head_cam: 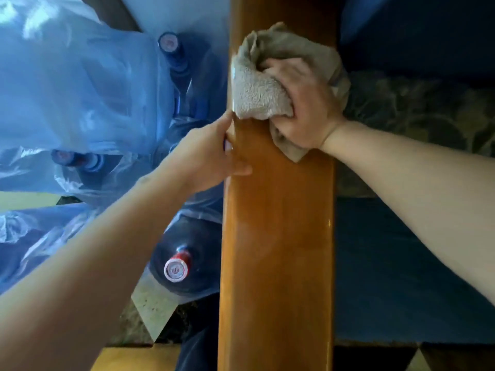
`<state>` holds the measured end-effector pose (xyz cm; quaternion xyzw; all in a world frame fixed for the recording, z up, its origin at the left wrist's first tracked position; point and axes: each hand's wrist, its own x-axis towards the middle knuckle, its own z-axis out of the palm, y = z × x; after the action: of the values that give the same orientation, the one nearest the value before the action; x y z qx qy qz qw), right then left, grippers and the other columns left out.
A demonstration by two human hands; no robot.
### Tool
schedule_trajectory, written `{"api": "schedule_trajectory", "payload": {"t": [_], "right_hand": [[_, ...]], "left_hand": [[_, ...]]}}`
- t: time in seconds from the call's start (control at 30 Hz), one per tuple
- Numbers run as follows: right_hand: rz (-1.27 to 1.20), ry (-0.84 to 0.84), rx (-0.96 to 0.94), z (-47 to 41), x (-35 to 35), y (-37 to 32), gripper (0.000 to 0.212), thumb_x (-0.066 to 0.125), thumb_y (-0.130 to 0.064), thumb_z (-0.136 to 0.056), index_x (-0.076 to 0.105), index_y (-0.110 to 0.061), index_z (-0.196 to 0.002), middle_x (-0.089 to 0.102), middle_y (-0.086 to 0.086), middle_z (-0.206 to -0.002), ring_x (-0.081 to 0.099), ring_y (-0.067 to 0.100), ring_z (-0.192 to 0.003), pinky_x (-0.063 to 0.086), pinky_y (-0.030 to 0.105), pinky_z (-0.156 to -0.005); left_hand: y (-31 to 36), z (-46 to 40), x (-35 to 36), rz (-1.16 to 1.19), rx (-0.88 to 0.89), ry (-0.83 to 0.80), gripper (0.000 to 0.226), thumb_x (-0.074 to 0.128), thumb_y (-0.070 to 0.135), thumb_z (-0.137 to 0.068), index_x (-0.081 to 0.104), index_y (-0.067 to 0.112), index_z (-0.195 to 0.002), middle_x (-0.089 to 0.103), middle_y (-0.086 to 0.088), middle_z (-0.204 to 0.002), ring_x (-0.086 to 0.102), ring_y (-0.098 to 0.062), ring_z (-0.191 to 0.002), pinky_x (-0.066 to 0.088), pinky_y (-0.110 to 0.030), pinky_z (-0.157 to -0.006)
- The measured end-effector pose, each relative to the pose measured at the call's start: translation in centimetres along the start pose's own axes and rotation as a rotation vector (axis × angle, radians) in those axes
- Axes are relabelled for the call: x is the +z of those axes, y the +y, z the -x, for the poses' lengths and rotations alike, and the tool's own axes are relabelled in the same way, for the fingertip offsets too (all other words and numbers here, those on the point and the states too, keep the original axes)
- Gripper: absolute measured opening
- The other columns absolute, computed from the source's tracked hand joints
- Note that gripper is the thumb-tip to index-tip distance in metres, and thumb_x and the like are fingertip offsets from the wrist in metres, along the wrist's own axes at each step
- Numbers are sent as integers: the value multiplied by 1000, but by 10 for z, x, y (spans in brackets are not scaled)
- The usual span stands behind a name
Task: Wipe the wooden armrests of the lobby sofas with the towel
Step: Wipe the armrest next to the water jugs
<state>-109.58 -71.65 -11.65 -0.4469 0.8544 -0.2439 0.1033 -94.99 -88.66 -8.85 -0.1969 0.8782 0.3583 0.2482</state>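
Note:
A glossy wooden armrest [278, 236] runs straight away from me down the middle of the view. A crumpled beige towel [257, 95] lies pressed on its top, toward the far part. My right hand [302, 108] is closed on the towel and bears down on the wood. My left hand [206, 153] grips the armrest's left edge just below the towel, thumb on top and fingers curled around the side.
Left of the armrest stand several large blue water bottles [176, 266] wrapped in clear plastic [80, 89]. To the right lies the sofa's dark blue seat [401, 263] with a patterned cushion [417, 111] behind my right forearm.

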Motion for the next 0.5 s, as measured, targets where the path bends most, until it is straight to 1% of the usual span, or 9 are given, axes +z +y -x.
{"api": "schedule_trajectory", "payload": {"t": [0.07, 0.1, 0.17, 0.27, 0.3, 0.37, 0.5], "right_hand": [[-10, 34, 50, -43, -7, 10, 60, 58, -37, -82, 55, -13, -137, 58, 9, -142, 48, 30, -135, 37, 46, -116], [-8, 44, 52, -59, -9, 15, 59, 58, -37, -81, 56, -13, -135, 59, 8, -140, 48, 29, -134, 36, 42, -115], [8, 43, 42, -86, -13, 25, 56, 58, -36, -80, 58, -14, -132, 60, 6, -139, 50, 28, -131, 36, 39, -112], [23, 5, 35, -112, -20, 35, 57, 60, -37, -79, 57, -15, -131, 59, 6, -139, 50, 29, -129, 39, 44, -111], [33, -8, 26, -111, -19, 34, 57, 61, -37, -79, 57, -15, -131, 59, 5, -140, 51, 30, -129, 39, 46, -110], [40, -28, 15, -113, -19, 35, 57, 63, -38, -79, 57, -15, -131, 58, 5, -142, 51, 30, -129, 40, 48, -108], [37, -19, 11, -114, -20, 38, 57, 65, -38, -79, 57, -16, -130, 58, 4, -143, 51, 30, -129, 40, 48, -107]], "left_hand": [[14, -17, 0, -89, -65, 13, 130, 91, 36, -67, 1, 34, -161, 66, -10, -125, 66, -32, -106, 53, -41, -88], [20, -21, 3, -154, -84, 31, 135, 91, 35, -66, -4, 30, -162, 66, -14, -120, 66, -36, -105, 52, -42, -83], [27, -25, 5, -230, -105, 62, 135, 90, 32, -68, -8, 24, -161, 66, -12, -109, 66, -35, -99, 49, -41, -76], [30, -27, 2, -228, -110, 37, 133, 86, 30, -72, -13, 22, -160, 66, -1, -98, 65, -24, -84, 50, -39, -71], [30, -24, 2, -225, -116, 19, 132, 86, 29, -74, -15, 22, -159, 65, 1, -98, 64, -22, -83, 50, -39, -72], [34, -26, -2, -207, -138, -23, 132, 85, 27, -76, -17, 21, -159, 68, 0, -103, 67, -24, -89, 53, -41, -78], [38, -27, -6, -170, -141, 10, 133, 85, 28, -74, -16, 23, -159, 70, -1, -106, 68, -24, -91, 52, -39, -75]]}}
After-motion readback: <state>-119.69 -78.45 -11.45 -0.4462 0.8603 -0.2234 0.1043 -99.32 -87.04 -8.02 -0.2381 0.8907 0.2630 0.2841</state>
